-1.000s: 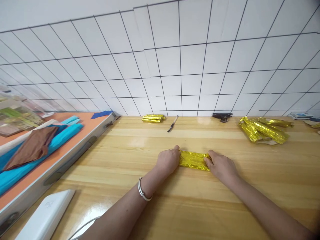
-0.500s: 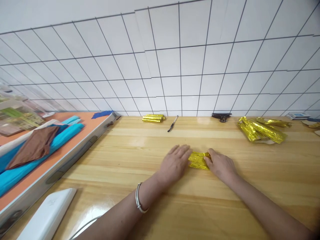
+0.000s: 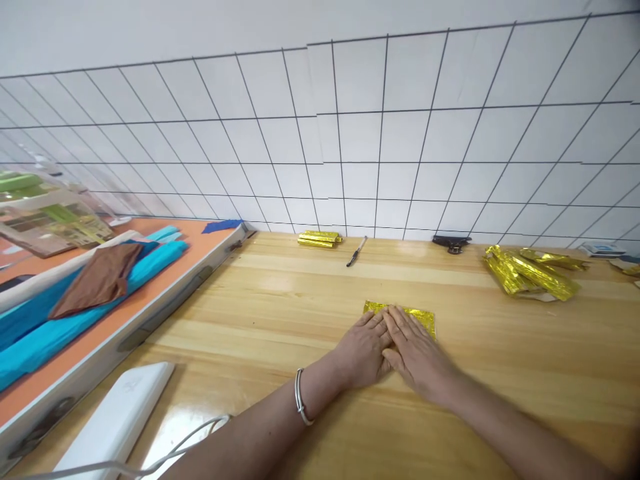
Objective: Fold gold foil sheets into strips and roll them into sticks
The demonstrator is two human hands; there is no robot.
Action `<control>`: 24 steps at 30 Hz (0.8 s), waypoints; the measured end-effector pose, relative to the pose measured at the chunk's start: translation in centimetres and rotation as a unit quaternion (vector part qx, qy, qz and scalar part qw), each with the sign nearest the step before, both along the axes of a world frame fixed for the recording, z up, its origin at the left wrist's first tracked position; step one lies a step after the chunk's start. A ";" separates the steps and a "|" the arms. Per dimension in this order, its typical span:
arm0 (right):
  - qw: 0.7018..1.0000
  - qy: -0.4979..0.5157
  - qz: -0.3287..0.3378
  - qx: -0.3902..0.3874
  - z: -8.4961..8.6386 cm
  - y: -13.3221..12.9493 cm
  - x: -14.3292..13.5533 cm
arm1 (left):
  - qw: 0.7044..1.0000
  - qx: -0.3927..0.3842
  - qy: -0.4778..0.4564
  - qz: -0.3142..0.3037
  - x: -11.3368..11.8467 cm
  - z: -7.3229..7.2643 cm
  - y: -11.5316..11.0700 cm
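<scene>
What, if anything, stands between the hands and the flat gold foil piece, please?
Nothing visible does: the left hand and right hand reach right over the gold foil piece, fingers together, though their undersides are hidden.

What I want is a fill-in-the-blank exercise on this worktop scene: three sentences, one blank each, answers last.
The flat gold foil rectangle lies partly ____ the bare left hand and bare right hand.
The silver metal bangle circles the ____ wrist.
The loose, crumpled gold foil pile lies to the ____ of the slim black-and-white pen.

under; left; right
</scene>
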State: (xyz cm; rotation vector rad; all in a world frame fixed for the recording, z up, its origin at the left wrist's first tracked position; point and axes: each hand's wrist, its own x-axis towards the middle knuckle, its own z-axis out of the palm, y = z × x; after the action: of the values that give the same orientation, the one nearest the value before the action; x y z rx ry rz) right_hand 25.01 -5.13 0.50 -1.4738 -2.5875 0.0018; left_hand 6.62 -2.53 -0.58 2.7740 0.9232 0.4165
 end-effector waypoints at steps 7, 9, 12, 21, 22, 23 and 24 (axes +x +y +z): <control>0.999 0.017 -0.008 -0.036 -1.4 -0.5 -0.7 | 0.991 -0.060 -0.050 -0.105 -1.0 1.4 2.0; 0.999 0.018 -0.013 -0.032 -1.6 -0.4 -0.6 | 0.988 -0.089 -0.079 -0.102 -1.3 1.8 2.9; 0.999 0.011 -0.014 -0.037 -1.6 -0.4 -0.7 | 0.987 -0.077 -0.131 0.052 -1.8 1.6 4.6; 0.996 0.050 -0.009 -0.075 -0.6 -0.6 -0.5 | 0.972 -0.108 -0.122 0.172 -1.2 0.7 6.5; 0.995 0.071 -0.011 -0.074 -0.6 -0.5 -0.3 | 0.964 -0.138 -0.152 0.170 -1.2 0.8 6.2; 0.993 0.100 -0.024 -0.062 -0.6 -0.3 0.0 | 0.950 -0.176 -0.195 0.170 -1.2 0.8 5.9; 0.988 0.138 -0.049 -0.039 -0.5 0.0 0.3 | 0.927 -0.222 -0.248 0.170 -1.2 0.8 5.6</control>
State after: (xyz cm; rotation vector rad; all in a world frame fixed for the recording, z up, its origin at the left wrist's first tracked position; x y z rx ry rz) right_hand 25.33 -5.16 -0.03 -1.5042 -2.3170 0.2779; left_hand 5.44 3.06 0.25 1.9663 1.1802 0.8013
